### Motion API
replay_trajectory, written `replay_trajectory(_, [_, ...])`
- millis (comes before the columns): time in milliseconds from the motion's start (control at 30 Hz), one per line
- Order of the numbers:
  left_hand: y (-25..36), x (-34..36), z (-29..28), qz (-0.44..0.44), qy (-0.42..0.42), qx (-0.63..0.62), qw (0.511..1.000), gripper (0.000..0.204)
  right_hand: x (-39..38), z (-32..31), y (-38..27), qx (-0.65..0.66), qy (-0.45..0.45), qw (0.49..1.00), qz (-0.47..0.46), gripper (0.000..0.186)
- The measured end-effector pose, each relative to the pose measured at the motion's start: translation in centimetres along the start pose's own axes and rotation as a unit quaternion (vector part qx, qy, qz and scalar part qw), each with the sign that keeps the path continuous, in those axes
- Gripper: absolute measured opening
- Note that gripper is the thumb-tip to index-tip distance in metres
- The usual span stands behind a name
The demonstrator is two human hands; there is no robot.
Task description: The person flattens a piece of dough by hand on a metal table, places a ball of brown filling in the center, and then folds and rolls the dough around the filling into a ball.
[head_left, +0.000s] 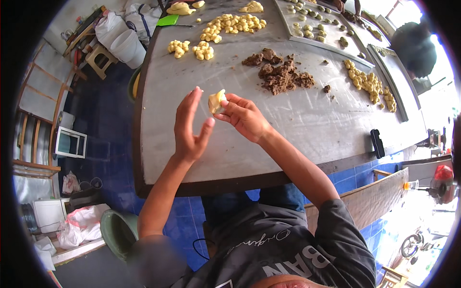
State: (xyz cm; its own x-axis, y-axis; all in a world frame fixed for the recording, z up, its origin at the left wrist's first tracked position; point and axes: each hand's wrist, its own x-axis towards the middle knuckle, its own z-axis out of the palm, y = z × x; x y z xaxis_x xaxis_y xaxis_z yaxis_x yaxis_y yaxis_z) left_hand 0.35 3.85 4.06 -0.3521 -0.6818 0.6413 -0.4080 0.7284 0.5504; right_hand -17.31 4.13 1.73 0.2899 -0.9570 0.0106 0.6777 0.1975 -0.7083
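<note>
Over the near left part of the metal-topped table (230,153), my right hand (244,116) pinches a small piece of pale yellow dough (217,101) between thumb and fingers. Beside it, my left hand (190,127) is raised with its fingers stretched out and the thumb apart, holding nothing. A gap lies between the left hand and the dough. Beyond my hands is a crumbly brown heap of filling (283,77). Small yellow dough balls (235,23) lie in clusters at the far left, with another group of dough balls (367,82) on the right.
At the far right stands a tray (331,44) holding several greenish rounds. Another person (414,50) is at the table's right side. A green scraper (168,20) lies at the far left edge, a black case (377,143) near the right edge. A wooden bench (370,197) stands nearby.
</note>
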Motion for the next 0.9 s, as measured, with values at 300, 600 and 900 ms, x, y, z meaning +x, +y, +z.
replay_trajectory(300, [-2.7, -0.7, 0.1, -0.307, -0.068, -0.442, 0.840, 0.040, -0.7, 1.5, -0.3, -0.461, -0.009, 0.877, -0.134, 0.034])
replay_trajectory(600, [-2.5, -0.4, 0.1, -0.327, -0.112, -0.405, 0.847, 0.036, -1.0, 1.8, -3.8, -0.653, -0.133, 0.729, -0.156, 0.020])
replay_trajectory(900, [-2.8, -0.5, 0.3, -0.315, -0.147, -0.383, 0.856, 0.033, -0.7, 2.3, -4.1, -0.751, -0.132, 0.642, -0.086, 0.010])
